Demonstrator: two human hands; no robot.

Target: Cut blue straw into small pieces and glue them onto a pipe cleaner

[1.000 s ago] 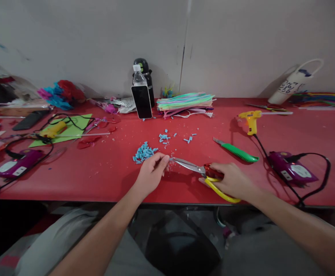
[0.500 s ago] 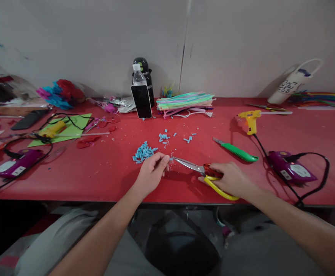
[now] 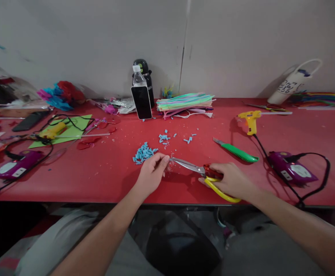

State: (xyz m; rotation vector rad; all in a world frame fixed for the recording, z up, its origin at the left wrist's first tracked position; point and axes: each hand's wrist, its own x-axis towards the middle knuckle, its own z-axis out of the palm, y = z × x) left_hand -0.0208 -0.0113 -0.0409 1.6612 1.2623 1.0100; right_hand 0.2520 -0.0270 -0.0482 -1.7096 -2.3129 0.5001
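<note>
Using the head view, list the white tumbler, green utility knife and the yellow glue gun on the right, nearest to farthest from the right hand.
1. Green utility knife, just beyond the right hand.
2. Yellow glue gun, behind the knife.
3. White tumbler, farther right, by the wall.

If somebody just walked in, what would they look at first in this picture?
Probably the big scissors with red and yellow handles, held in the right hand and pointing at the left hand's fingertips over the bright red table. Next, maybe the heap of little blue pieces just beyond the left hand, then the pastel bundle near the wall.
</note>
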